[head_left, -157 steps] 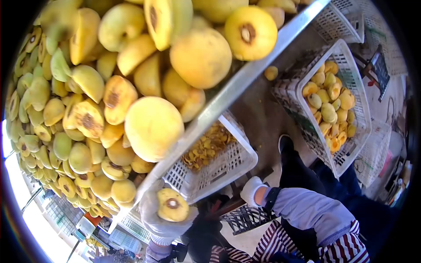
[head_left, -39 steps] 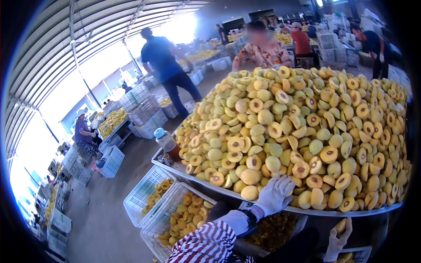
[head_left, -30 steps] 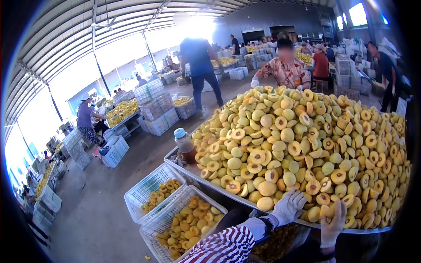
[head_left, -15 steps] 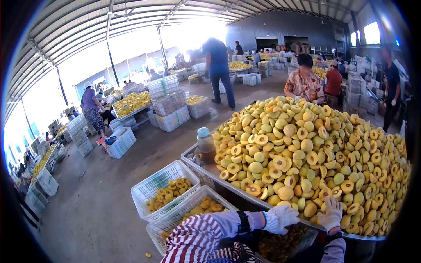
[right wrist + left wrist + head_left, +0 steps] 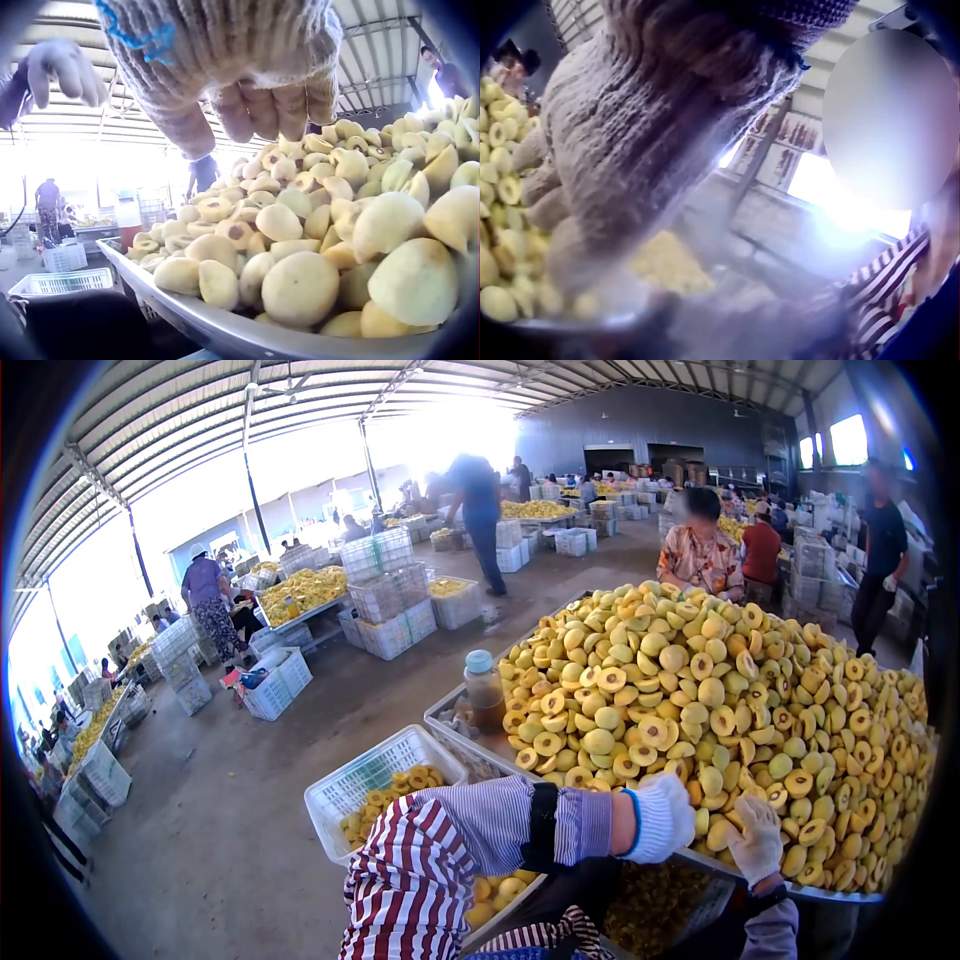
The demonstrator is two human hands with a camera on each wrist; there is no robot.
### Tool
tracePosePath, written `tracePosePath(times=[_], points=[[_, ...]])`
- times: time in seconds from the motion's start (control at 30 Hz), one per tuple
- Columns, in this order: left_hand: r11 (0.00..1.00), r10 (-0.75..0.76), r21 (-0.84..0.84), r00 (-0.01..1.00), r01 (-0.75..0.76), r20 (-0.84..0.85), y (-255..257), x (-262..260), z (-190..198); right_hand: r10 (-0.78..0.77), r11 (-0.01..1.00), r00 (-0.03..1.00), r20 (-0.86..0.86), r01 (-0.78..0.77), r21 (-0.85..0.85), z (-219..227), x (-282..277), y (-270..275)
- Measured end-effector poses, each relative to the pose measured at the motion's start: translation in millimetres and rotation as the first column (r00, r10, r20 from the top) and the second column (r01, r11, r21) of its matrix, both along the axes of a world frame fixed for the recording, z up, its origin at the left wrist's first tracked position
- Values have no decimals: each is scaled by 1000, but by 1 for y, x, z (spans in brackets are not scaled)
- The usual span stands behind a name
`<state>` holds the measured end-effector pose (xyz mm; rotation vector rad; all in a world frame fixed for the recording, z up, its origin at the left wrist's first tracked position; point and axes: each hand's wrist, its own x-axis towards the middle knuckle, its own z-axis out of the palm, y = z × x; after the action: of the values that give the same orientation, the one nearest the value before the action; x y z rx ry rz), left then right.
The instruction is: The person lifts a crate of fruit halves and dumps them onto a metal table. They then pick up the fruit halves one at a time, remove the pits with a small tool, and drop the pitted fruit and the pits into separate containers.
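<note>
Halved yellow peaches (image 5: pixel 650 732), many with a brown stone cavity showing, are heaped high on a metal-rimmed table (image 5: pixel 202 319). My left hand (image 5: pixel 660 818), in a white knit glove, hangs over the near rim with its wrist bent. The left wrist view shows this glove (image 5: pixel 622 142) from the back, fingers pointing down beside the heap. In the right wrist view the left hand (image 5: pixel 64 71) dangles loosely with nothing in it. My right hand (image 5: pixel 757 840), also gloved, reaches over the front edge of the heap. Its fingers (image 5: pixel 259 112) droop just above the peaches and hold nothing.
A jar with a blue lid (image 5: pixel 483 690) stands at the table's left corner. White crates (image 5: pixel 385 785) of peach halves sit on the floor to my left. Below the rim is a crate of dark scraps (image 5: pixel 655 905). A person (image 5: pixel 702 550) sits across the heap; others walk behind.
My head has risen from looking down to looking across the hall. The right hand has put its peach half away and moved onto the heap. The left hand has drawn back toward the rim.
</note>
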<state>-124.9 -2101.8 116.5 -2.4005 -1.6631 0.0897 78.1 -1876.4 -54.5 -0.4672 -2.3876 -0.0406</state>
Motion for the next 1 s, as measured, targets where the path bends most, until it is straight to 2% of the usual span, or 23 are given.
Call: tracePosePath(times=[0.03,0.07,0.13,0.17,0.2,0.27,0.37,0.43,0.53,0.57,0.67,0.7,0.73,0.77,0.8,0.83,0.9,1.0], points=[[1000,-7,5,1000,7,9,-4,16,16,20,999,999,30,-19,-36,15,-2,-14],[1000,-15,9,1000,15,21,-10,32,32,48,999,999,22,-48,-1,14,0,-14],[987,-106,128,991,95,86,-28,59,73,107,992,994,9,-108,69,6,1,-12],[868,-87,484,994,110,-70,-48,67,79,125,990,992,14,-126,59,4,1,-14],[819,-110,558,991,135,-77,-59,77,88,142,989,990,21,-143,47,3,1,-17],[833,-239,499,969,238,-64,-69,89,104,138,990,989,51,-139,13,4,5,-24],[847,-356,411,934,338,-35,-71,100,101,165,986,982,87,-161,-48,5,10,-35],[839,-395,392,918,377,-37,-77,104,99,213,976,973,92,-207,-71,8,0,-44],[828,-440,371,897,420,-35,-84,108,94,202,977,977,71,-196,-85,25,-6,-67],[824,-454,366,890,433,-32,-86,109,93,199,979,980,-18,-200,-36,34,-12,-88],[813,-492,347,870,468,-22,-90,111,89,353,935,926,-136,-356,1,23,-16,-82],[811,-499,342,867,475,-20,-93,111,88,319,947,944,-79,-321,-5,21,-15,-82],[809,-505,336,863,482,-20,-94,109,87,288,915,943,-168,-323,-244,17,-18,-90],[807,-510,333,860,487,-21,-98,110,85,227,814,930,-288,-343,-469,44,-30,-117],[811,-510,322,860,488,-19,-100,111,83,123,677,905,-407,-377,-633,15,-27,-111],[810,-515,318,857,493,-16,-101,110,82,237,862,939,-248,-321,-392,15,-30,-103],[801,-535,313,845,511,-10,-104,110,80,289,954,956,-56,-292,-72,11,-37,-95],[800,-547,296,837,522,2,-110,107,78,298,946,954,-33,-300,-123,21,-46,-110]])
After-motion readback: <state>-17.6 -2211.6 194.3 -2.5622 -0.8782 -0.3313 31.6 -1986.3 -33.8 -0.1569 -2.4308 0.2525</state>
